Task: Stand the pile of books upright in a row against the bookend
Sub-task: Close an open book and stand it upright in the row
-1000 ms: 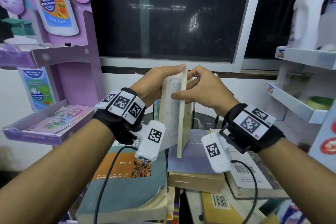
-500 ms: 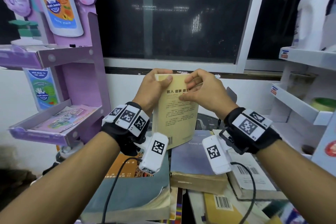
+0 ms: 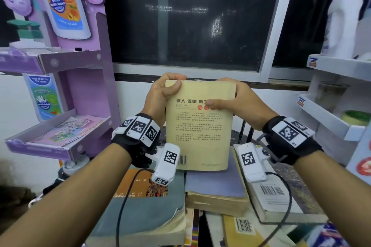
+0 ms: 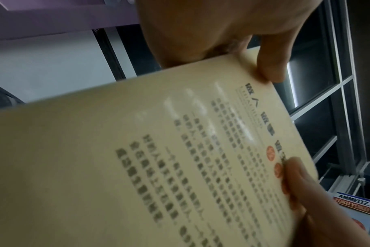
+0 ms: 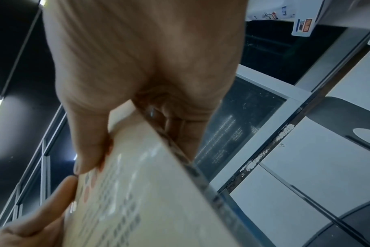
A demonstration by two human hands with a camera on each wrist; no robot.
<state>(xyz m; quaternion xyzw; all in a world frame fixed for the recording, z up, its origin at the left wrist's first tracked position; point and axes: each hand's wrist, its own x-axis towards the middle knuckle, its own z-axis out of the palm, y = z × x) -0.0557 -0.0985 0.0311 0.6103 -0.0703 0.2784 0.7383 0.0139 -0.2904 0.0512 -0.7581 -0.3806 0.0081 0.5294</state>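
Note:
A thin cream-yellow book (image 3: 198, 130) stands upright above the pile, its back cover with printed text and a barcode facing me. My left hand (image 3: 163, 94) grips its top left corner, thumb on the cover. My right hand (image 3: 230, 98) grips the top right edge, thumb pressed on the title line. The left wrist view shows the same cover (image 4: 158, 158) with both thumbs on it; the right wrist view shows its cover and spine edge (image 5: 158, 192). Below lies the pile: a grey-blue book (image 3: 214, 186), a large teal and orange book (image 3: 140, 206), and others lying flat. I see no bookend.
A purple display stand (image 3: 80, 90) with shelves rises at the left. White shelves (image 3: 331, 122) with a white bottle (image 3: 341, 22) stand at the right. A dark window (image 3: 190, 16) fills the wall behind. More books with barcodes (image 3: 271, 196) lie at the lower right.
The book was edge-on to me and has turned so its back cover faces me. Both hands shifted to grip its top corners, and it sits slightly lower over the pile.

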